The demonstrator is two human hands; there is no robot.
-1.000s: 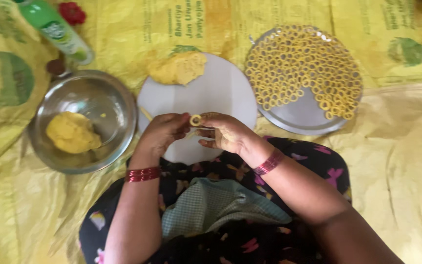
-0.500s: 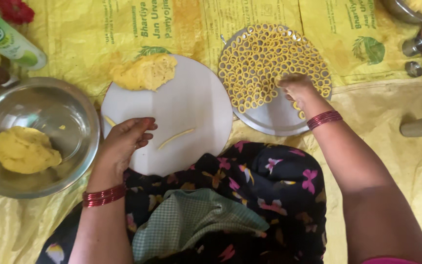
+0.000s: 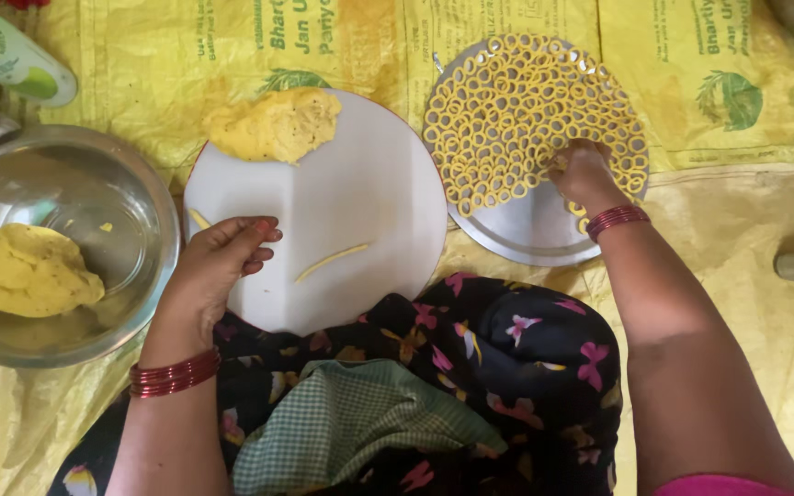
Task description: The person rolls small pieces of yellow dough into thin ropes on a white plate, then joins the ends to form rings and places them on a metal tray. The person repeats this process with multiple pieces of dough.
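Right hand fingertips are buried among the dough rings, so can't tell if it's pinching one. Green bottle at 10 o'clock is cropped, bowl too.

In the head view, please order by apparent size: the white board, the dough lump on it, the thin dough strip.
1. white board
2. dough lump
3. thin dough strip

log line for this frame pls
left hand resting on white board | right hand over dough rings on steel plate | dough strip untouched
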